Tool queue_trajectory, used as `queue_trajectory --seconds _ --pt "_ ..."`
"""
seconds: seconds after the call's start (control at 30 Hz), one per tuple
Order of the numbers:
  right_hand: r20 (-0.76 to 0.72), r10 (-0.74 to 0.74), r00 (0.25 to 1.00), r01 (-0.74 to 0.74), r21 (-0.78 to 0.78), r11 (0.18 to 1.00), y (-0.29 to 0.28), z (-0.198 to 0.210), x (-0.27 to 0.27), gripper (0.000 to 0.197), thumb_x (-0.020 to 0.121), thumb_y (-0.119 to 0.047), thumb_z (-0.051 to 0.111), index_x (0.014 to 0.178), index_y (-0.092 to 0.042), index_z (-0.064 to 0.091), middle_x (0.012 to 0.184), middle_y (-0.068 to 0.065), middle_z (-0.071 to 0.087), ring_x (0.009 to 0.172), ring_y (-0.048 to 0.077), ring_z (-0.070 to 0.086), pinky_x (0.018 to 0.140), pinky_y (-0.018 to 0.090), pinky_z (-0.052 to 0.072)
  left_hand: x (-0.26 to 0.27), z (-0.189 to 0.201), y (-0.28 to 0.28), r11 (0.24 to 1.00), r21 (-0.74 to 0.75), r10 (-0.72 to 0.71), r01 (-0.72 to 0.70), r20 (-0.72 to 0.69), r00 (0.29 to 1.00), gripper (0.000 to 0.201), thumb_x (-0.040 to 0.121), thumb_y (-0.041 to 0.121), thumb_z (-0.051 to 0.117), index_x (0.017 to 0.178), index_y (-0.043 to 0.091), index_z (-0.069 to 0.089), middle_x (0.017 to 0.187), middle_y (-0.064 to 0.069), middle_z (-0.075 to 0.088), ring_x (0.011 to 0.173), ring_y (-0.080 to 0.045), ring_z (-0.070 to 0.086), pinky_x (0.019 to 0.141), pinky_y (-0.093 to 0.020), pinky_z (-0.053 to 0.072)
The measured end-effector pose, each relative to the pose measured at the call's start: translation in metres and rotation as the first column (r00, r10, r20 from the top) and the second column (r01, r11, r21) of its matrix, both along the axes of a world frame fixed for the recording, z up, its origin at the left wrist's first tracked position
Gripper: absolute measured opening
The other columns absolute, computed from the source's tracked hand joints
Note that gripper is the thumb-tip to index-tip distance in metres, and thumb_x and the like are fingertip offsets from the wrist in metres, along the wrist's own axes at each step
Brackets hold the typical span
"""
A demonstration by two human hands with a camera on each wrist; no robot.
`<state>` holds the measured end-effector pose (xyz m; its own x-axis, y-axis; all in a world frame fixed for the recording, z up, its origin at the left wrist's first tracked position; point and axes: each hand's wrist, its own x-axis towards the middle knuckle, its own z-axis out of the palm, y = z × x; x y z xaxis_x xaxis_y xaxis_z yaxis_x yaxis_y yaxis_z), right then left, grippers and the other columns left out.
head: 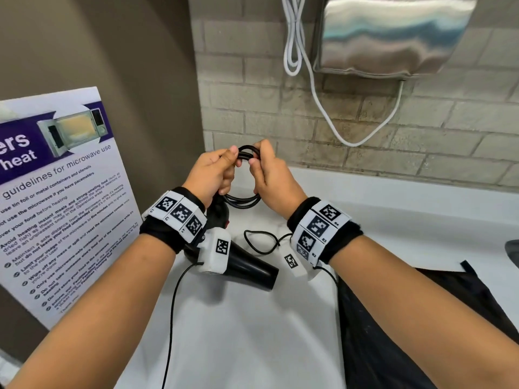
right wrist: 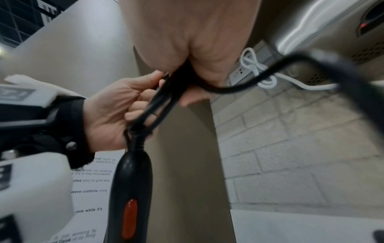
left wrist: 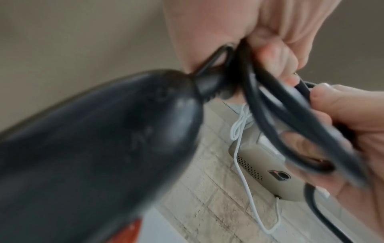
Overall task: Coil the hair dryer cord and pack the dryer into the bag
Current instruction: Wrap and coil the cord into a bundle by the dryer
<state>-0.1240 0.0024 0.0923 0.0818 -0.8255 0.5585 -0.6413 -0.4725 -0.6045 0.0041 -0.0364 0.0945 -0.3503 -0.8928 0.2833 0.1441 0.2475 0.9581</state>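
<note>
left hand (head: 211, 171) and right hand (head: 273, 178) both pinching black cord coil (head: 243, 178) above white surface (head: 252, 332); hair dryer (head: 247, 266) hanging below left grip; black bag (head: 393, 332) lying at right.

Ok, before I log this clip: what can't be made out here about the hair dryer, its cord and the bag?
- Cord plug: not seen in any view; the loose cord runs behind the right wrist band in the head view.
- Hair dryer: its rear is hidden by the left wrist camera; blurred in the left wrist view.
- Loop count: the hands cover the coil.
- Black bag: cut off by the frame edge, opening unseen.
</note>
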Motion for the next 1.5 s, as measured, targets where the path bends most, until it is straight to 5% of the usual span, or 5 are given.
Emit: queue_trajectory --seconds 0.33,0.5,0.63,1.27,1.5 --pt "-0.154 -0.125 0.980 0.099 -0.167 0.981 0.002 0.004 0.012 0.024 0.096 -0.015 0.035 0.105 0.004 0.048 0.074 0.013 0.051 0.060 0.031 0.048 0.053 0.039 0.040 -0.001 0.005 0.002 0.995 0.091 0.054 -0.052 -0.024 0.998 0.042 0.099 0.033 0.036 0.063 0.013 0.041 0.034 0.012 0.024 0.028 -0.003 0.016 0.035 -0.016 0.014" --pt "-0.344 -0.489 0.802 0.349 -0.395 0.850 0.010 0.002 0.007 0.035 0.093 -0.033 0.034 0.090 -0.007 0.057 0.085 0.014 0.057 0.063 0.031 0.054 0.042 0.022 0.021 -0.008 0.003 0.000 0.995 0.030 0.093 -0.095 0.060 0.994 0.040 0.099 0.031 0.039 0.064 0.013 0.041 0.035 0.012 0.028 0.030 -0.003 0.019 0.035 -0.014 0.015" --pt "-0.349 -0.397 0.849 0.358 -0.171 0.918 0.018 0.004 0.010 0.032 0.100 -0.032 0.028 0.106 -0.009 0.049 0.094 0.011 0.064 0.080 0.034 0.058 0.058 0.030 0.026 -0.012 0.000 -0.004 0.986 -0.057 0.164 -0.157 0.142 0.976 0.040 0.099 0.031 0.040 0.062 0.017 0.044 0.034 0.012 0.033 0.031 -0.002 0.025 0.035 -0.014 0.021" --pt "-0.088 -0.234 0.968 0.226 -0.092 0.970 0.020 -0.025 0.030 0.027 0.096 -0.012 0.040 0.117 -0.004 0.055 0.103 0.015 0.063 0.096 0.030 0.053 0.079 0.043 0.047 -0.007 -0.002 -0.003 0.992 -0.064 0.114 -0.107 0.131 0.985 0.039 0.095 0.024 0.051 0.059 0.013 0.040 0.037 0.012 0.030 0.032 -0.005 0.022 0.033 -0.015 0.021" --pt "-0.096 -0.222 0.970 0.226 0.035 0.973 0.023 -0.023 0.016 0.027 0.091 -0.001 0.045 0.113 -0.003 0.059 0.103 0.013 0.057 0.094 0.025 0.055 0.081 0.029 0.044 -0.010 -0.003 -0.005 0.984 -0.113 0.158 -0.138 0.191 0.969 0.034 0.096 0.025 0.048 0.064 0.017 0.043 0.033 0.013 0.032 0.031 -0.003 0.025 0.035 -0.016 0.024"
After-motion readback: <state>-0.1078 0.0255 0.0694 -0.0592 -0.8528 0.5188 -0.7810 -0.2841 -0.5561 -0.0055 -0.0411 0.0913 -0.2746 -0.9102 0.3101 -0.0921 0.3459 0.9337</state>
